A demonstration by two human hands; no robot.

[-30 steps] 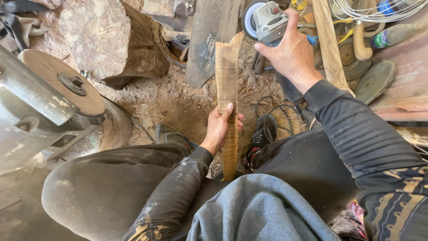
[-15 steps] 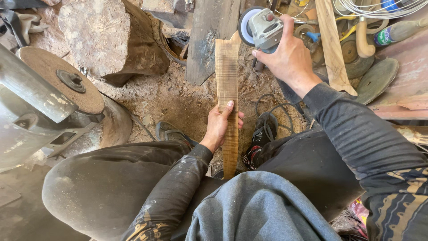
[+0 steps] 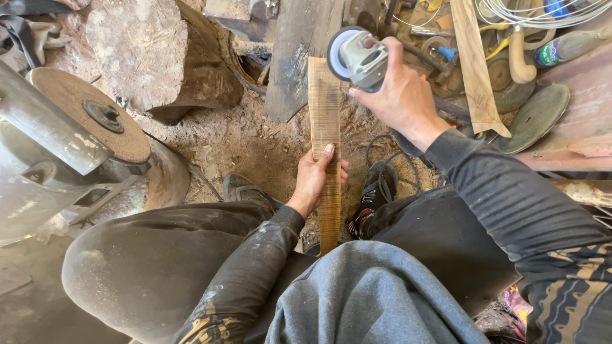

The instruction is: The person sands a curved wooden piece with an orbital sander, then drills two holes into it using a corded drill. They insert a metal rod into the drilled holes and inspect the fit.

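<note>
A long, narrow wooden board (image 3: 325, 108) with rough cross marks runs away from me between my knees. My left hand (image 3: 315, 178) grips it around its middle, thumb on top. My right hand (image 3: 398, 95) holds a grey angle grinder (image 3: 357, 57) by its body. The grinder's white disc hangs just at the board's far right corner. I cannot tell whether the disc touches the wood.
A big tree stump (image 3: 153, 57) stands at the far left. A sanding disc machine (image 3: 89, 114) sits left of my knee. A dark plank (image 3: 299, 57) lies behind the board. At right lie a pale wooden slat (image 3: 475, 70), coiled wire (image 3: 542, 13), a bottle (image 3: 567, 44) and discs (image 3: 535, 118). Sawdust covers the ground.
My right hand has brought the grinder leftward and down from the cluttered right side to the board's far end. My left hand keeps its grip on the board.
</note>
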